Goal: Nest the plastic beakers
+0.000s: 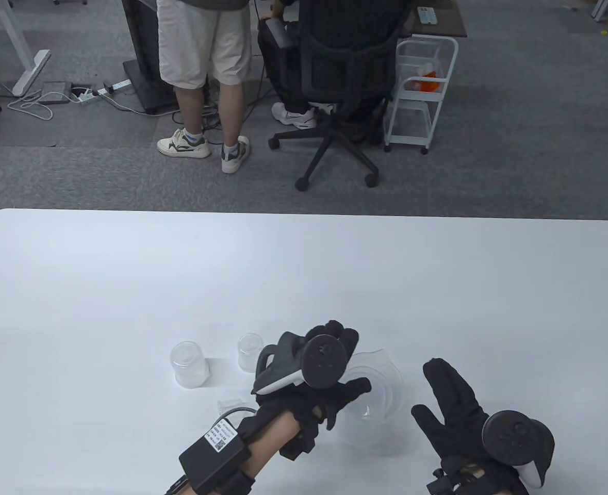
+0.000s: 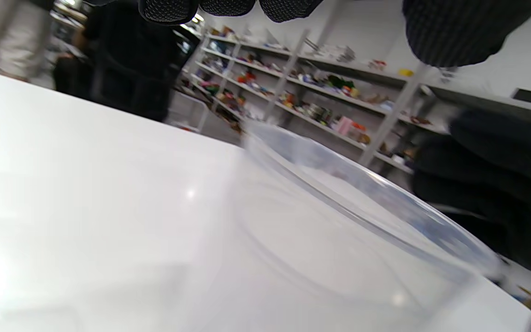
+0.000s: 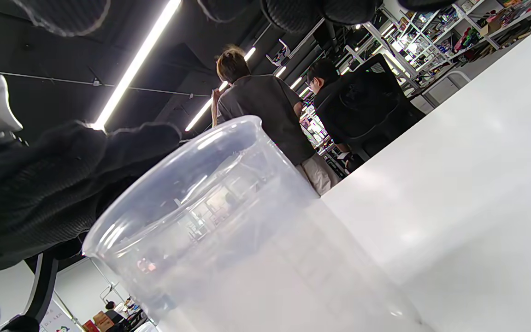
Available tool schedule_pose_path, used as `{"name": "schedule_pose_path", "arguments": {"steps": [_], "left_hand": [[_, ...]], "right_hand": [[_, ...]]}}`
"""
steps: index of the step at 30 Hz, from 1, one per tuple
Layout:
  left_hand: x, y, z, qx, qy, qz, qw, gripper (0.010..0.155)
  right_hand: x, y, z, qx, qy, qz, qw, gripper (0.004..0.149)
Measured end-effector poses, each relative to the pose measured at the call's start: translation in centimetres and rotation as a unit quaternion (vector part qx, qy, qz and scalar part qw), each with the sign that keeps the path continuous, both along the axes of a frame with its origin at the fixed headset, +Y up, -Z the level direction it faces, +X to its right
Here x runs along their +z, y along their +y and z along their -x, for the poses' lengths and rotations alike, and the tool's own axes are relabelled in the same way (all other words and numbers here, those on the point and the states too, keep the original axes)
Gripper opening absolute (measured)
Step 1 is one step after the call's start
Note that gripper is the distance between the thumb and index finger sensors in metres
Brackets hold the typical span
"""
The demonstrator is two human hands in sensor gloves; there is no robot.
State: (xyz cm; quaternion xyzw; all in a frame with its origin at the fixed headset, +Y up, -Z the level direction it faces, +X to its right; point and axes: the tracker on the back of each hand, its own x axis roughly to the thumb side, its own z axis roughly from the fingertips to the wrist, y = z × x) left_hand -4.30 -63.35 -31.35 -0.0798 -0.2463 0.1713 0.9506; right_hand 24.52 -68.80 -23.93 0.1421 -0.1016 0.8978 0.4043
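Nearest the camera, the right hand (image 1: 458,407) is hovering just right of the big clear beaker (image 1: 378,399), fingers spread wide and gripping nothing. From the right wrist view that beaker (image 3: 247,240) is sitting upright on the white table (image 1: 304,289), mouth up, with its spout at the far rim.

The left hand (image 1: 329,381) is reaching over the big beaker's left side, thumb pointing across toward its mouth. The tracker is blocking the fingers in the table view, so I can't tell whether the grip is actually closed on the rim or just sitting beside it. In the left wrist view the rim (image 2: 362,198) is showing up blurry right under the fingertips (image 2: 454,32).

Just left of that wrist a tiny clear beaker (image 1: 232,401) is lying on the table. A bit farther back, two more are standing upside down: a small beaker (image 1: 249,352) beside the left hand and a medium beaker (image 1: 189,364) further left, both apart from each other.
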Motion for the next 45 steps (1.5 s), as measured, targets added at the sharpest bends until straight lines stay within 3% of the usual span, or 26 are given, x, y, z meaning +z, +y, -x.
{"name": "schedule_pose_path", "arguments": {"steps": [8,19,32,42,45], "left_hand": [[-2.9,-1.1,9.3,-0.021,0.145,0.0,0.989,0.081],[-4.1,-6.9,17.2,-0.081,0.272,0.065,0.957,0.08],[-3.7,-10.5,19.9,-0.074,0.313,0.104,0.941,0.079],[-3.2,-10.7,20.2,-0.05,0.321,0.069,0.943,0.074],[-2.5,-10.2,20.9,-0.001,0.33,0.069,0.941,0.074]], "right_hand": [[-0.1,-0.1,0.1,0.003,0.001,0.001,1.0,0.079],[0.0,-0.2,0.1,0.005,0.002,0.003,1.0,0.078],[-0.1,-0.3,0.2,0.004,0.0,0.007,1.0,0.078],[-0.2,-0.4,0.1,-0.001,-0.004,0.013,1.0,0.078],[0.0,-0.1,0.3,-0.005,0.003,0.007,1.0,0.078]]}}
